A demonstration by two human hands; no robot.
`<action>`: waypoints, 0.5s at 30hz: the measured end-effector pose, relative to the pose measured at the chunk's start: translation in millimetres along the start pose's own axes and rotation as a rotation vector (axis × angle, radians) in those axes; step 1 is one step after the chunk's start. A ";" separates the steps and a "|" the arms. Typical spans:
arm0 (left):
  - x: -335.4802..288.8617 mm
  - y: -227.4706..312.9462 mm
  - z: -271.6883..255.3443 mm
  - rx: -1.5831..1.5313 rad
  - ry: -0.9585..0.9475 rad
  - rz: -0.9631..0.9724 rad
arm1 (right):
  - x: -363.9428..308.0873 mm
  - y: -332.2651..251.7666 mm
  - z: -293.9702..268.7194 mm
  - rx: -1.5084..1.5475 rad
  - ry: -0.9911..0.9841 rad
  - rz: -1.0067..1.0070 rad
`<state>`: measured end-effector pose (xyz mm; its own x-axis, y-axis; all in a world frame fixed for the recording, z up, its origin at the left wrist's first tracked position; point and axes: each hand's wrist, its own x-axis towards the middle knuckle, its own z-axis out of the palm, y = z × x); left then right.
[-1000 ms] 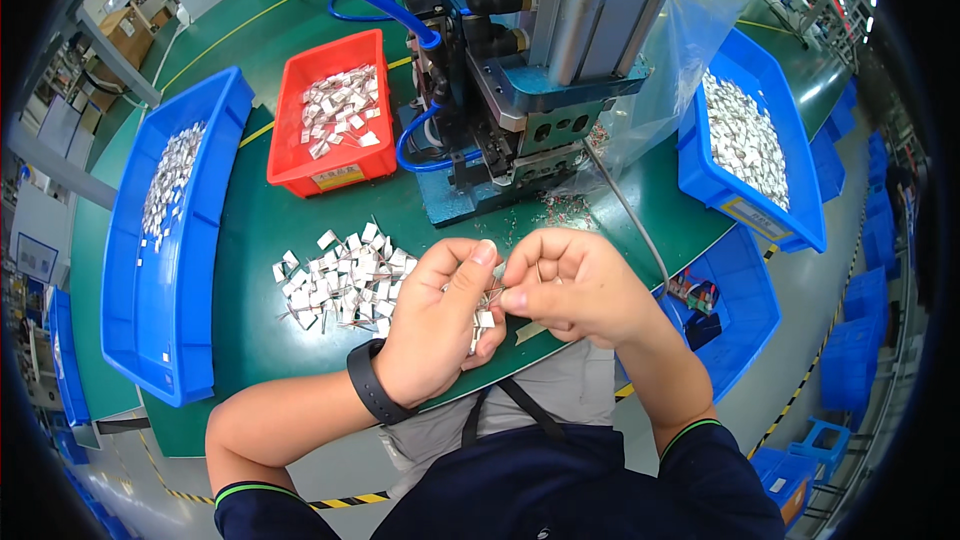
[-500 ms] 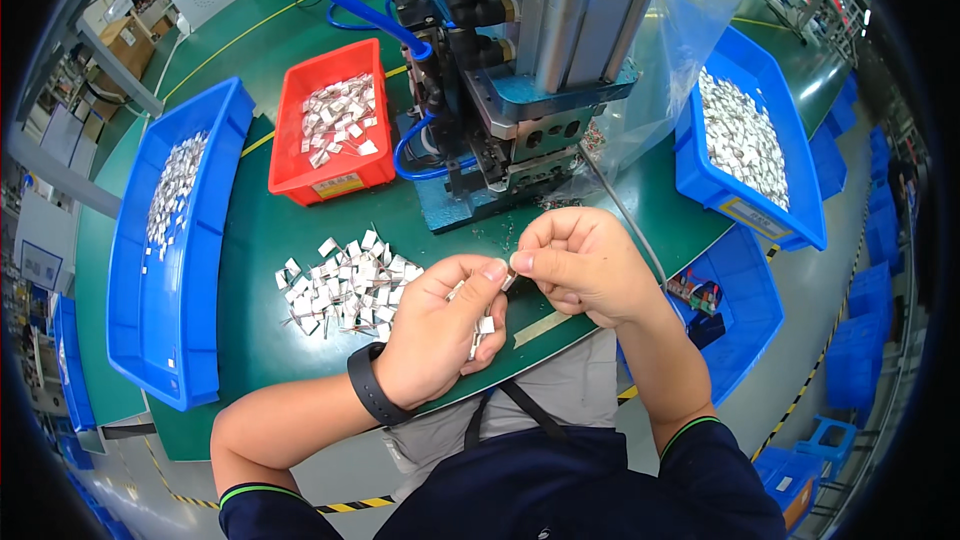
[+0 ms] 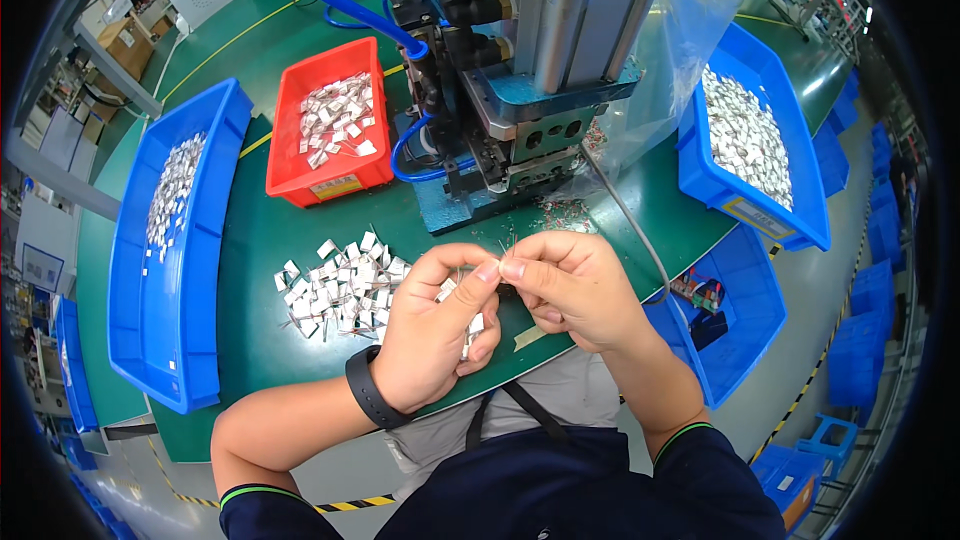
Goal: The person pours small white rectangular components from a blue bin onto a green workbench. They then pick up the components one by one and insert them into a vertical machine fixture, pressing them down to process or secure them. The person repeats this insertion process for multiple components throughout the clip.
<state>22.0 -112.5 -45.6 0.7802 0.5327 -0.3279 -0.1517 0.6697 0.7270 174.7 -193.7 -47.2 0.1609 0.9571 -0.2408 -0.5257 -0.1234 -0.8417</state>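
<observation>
Our left hand (image 3: 432, 318) curls closed around small white squarish parts (image 3: 476, 323); our right hand (image 3: 572, 290) pinches thin wire leads (image 3: 507, 246); a slack left grip could spill some!

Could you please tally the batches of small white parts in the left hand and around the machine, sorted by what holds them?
Blue trays with white parts: 2
Red tray with white parts: 1
Loose pile on the green table: 1
Handful in the left hand: 1
Total: 5
</observation>
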 end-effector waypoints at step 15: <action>-1.8 -0.1 -1.3 0.069 -0.009 -0.032 | -1.7 -15.0 -5.6 -0.531 -0.132 -0.213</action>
<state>19.8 -112.9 -45.8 0.7894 0.5068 -0.3465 -0.0843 0.6486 0.7564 187.0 -194.9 -36.8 0.0938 0.9956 -0.0066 0.0025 -0.0069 -1.0000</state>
